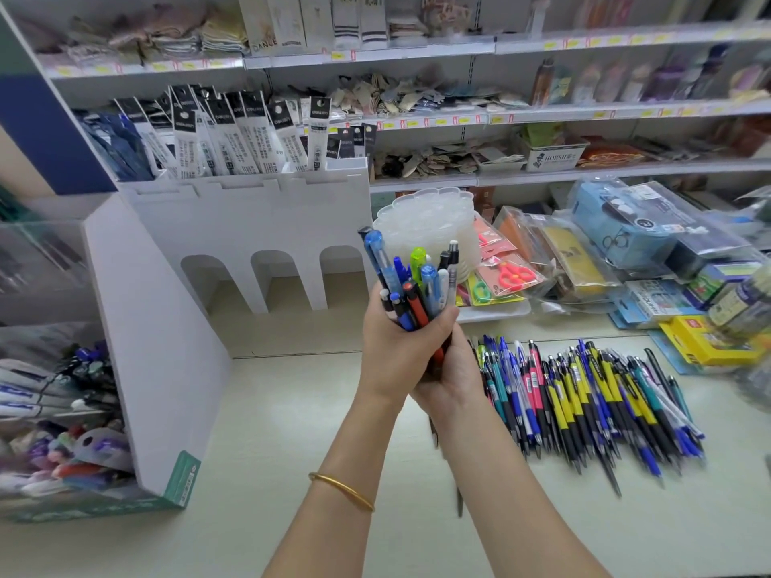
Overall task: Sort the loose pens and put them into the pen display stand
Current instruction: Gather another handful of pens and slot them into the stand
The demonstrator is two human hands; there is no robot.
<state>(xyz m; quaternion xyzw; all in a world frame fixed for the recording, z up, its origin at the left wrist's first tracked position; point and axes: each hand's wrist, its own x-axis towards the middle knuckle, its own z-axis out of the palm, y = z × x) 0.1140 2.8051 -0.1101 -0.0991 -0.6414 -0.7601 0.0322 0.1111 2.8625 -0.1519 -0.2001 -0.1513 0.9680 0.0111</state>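
Both hands meet in mid-air: the left hand, with a bangle on its forearm, curls round an upright pen bunch, and the right hand wraps the lower end from below, its fingers mostly hidden behind the left. The pen bunch's lower ends are lost between the palms. Just right of the hands, loose pens lie side by side on the table, their near tips blurred. Left of and beyond the hands is the white stand; the bins at its far-left side are blurred and cut off.
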